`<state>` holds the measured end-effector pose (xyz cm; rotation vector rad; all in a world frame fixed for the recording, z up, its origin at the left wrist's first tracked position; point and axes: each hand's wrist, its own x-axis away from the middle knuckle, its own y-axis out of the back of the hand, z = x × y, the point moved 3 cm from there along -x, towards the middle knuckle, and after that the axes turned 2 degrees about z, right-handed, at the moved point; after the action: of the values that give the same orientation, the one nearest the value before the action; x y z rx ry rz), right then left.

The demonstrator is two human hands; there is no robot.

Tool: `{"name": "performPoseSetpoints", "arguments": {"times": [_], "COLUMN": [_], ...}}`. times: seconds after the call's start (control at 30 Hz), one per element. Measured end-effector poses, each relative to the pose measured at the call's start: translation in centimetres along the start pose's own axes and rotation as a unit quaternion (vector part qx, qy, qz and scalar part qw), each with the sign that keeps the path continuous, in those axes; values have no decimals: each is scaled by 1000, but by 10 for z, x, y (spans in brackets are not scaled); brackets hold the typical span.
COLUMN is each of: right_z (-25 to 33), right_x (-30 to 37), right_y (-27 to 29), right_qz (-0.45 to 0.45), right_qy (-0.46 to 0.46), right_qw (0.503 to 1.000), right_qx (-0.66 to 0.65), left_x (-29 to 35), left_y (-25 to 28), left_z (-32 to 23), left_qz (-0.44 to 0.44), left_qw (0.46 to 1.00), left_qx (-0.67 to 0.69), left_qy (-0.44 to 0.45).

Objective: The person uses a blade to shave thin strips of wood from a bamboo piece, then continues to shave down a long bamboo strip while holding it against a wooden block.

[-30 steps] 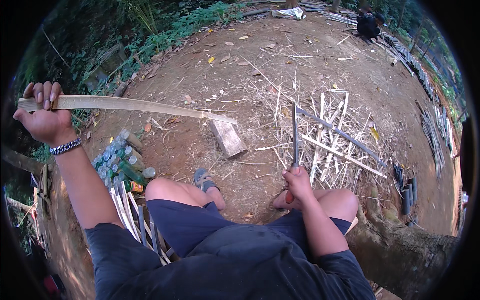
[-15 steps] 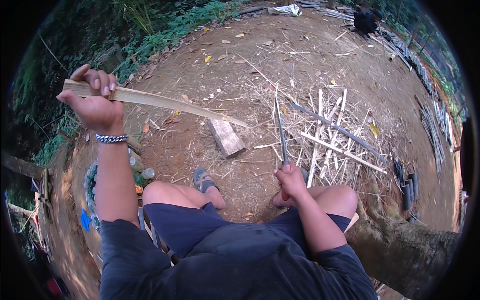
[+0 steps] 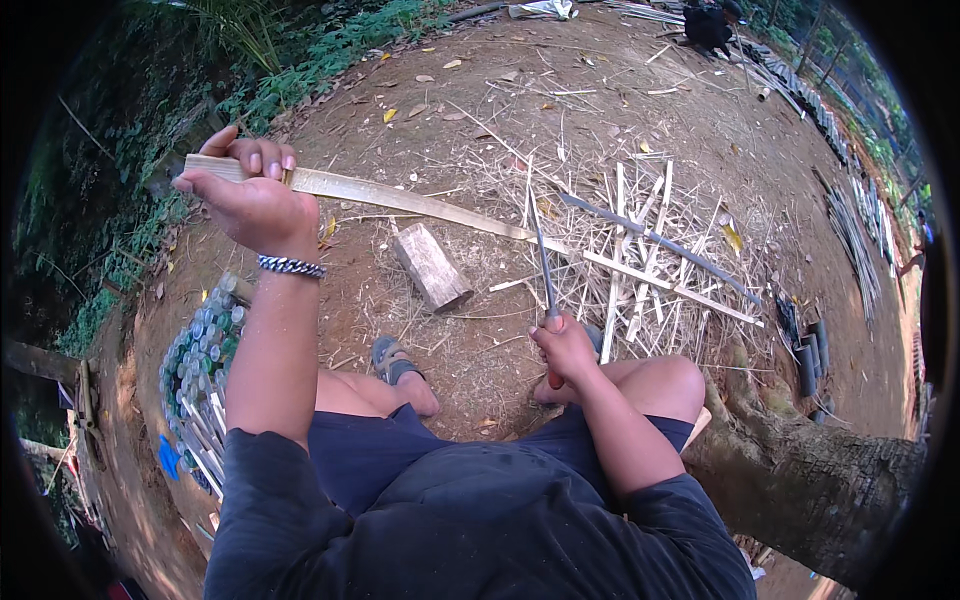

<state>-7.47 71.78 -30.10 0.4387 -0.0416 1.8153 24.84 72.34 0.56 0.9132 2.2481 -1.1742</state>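
Note:
My left hand (image 3: pixel 250 195) is raised at the upper left and grips one end of a long pale bamboo strip (image 3: pixel 400 198). The strip slants down to the right, its far end reaching the knife. My right hand (image 3: pixel 563 345) sits low by my right knee and holds a long knife (image 3: pixel 543 268) by its handle, blade pointing up and away, the tip meeting the strip's end. A short wooden block (image 3: pixel 432 266) lies on the dirt between my hands.
A heap of split bamboo sticks and shavings (image 3: pixel 650 250) covers the ground ahead to the right. Bundled bamboo slats with green ends (image 3: pixel 200 360) lie by my left side. A thick trunk (image 3: pixel 810 480) runs at the lower right. More poles (image 3: pixel 850 240) lie far right.
My left hand has swung the bamboo strip rightward and inward, so its far end now reaches the knife. My right hand has tilted the knife blade up toward the strip.

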Motion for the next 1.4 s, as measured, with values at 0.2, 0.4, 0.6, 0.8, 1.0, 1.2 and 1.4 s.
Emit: {"name": "performPoseSetpoints", "arguments": {"times": [0.2,0.4,0.6,0.8,1.0,1.2,1.4], "right_z": [9,-34,-20,-16,-29,16,87], "right_x": [8,-13,-5,-4,-14,0,41], "right_y": [-1,-8,-23,-32,-44,-98,-145], "right_qz": [-6,15,37,44,83,156,179], "right_qy": [-3,24,15,20,-46,52,152], "right_qw": [998,995,990,988,991,975,965], "right_qx": [58,91,139,146,98,148,117], "left_x": [-11,-8,-8,7,25,52,72], "left_y": [0,-2,22,36,60,89,102], "left_z": [-8,-4,-21,-34,-55,-70,-80], "left_qz": [96,188,236,226,173,157,116], "left_qw": [995,982,966,971,982,987,993], "left_qx": [-21,19,99,70,40,27,6], "left_qy": [-9,27,43,47,67,39,25]}}
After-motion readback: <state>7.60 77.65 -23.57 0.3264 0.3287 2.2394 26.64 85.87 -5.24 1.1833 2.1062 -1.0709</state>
